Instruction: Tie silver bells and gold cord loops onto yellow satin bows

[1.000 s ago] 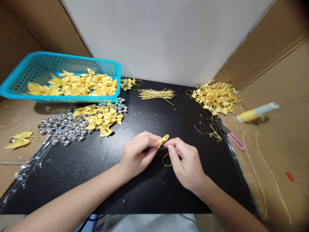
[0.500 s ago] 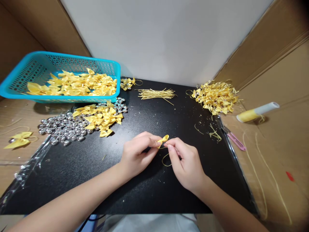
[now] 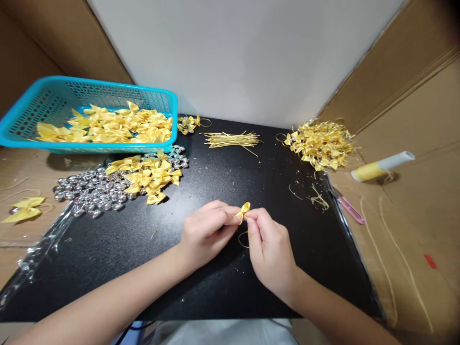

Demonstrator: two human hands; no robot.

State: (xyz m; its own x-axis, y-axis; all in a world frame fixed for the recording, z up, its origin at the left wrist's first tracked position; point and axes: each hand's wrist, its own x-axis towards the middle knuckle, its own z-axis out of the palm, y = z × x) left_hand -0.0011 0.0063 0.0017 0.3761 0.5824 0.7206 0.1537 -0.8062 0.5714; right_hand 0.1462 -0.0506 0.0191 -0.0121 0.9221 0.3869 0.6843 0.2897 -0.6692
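Note:
My left hand pinches a yellow ribbon bow between thumb and forefinger, just above the black tabletop. Close against it, my right hand is closed in a pinch at the bow's right side, where a thin gold cord runs. A loop of that cord hangs below the fingertips. The fingers hide the spot where cord and bow meet.
A blue basket of yellow bows stands at the back left. Before it lie silver beads and loose bows. Cut gold cords, a heap of corded bows, pink-handled scissors and a cord roll lie beyond.
My right hand has come slightly closer to my left, its fingertips now against the bow. The bow is tilted more upright, and less of the cord loop shows.

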